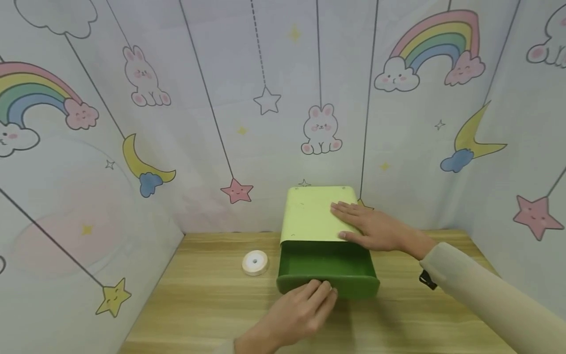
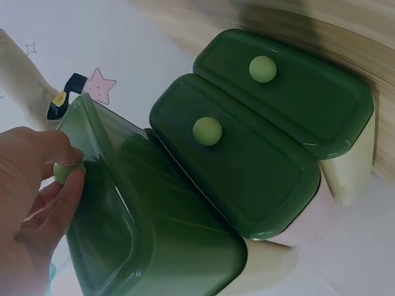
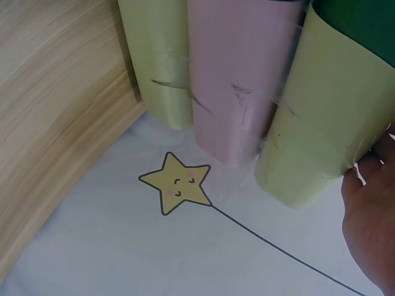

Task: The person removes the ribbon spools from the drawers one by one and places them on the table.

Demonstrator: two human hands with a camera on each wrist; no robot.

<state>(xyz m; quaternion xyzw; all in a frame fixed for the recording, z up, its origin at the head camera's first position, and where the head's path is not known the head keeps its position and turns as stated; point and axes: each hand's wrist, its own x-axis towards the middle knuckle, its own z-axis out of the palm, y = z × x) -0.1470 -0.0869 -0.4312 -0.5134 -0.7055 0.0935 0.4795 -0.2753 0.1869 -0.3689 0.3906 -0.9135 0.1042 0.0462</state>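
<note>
A small drawer cabinet with a light yellow-green top stands against the back of the table. Its top drawer, dark green, is pulled out, and the part of its inside that shows is bare. My left hand pinches the round green knob on that drawer's front between thumb and fingers. Flat on the cabinet's top, near its right edge, rests my right hand with straight fingers. Two lower drawers with round knobs are closed, as the left wrist view shows.
To the cabinet's left, a roll of cream ribbon or tape lies on the wooden table. A white cloth backdrop printed with stars, rabbits and rainbows rises behind and at both sides.
</note>
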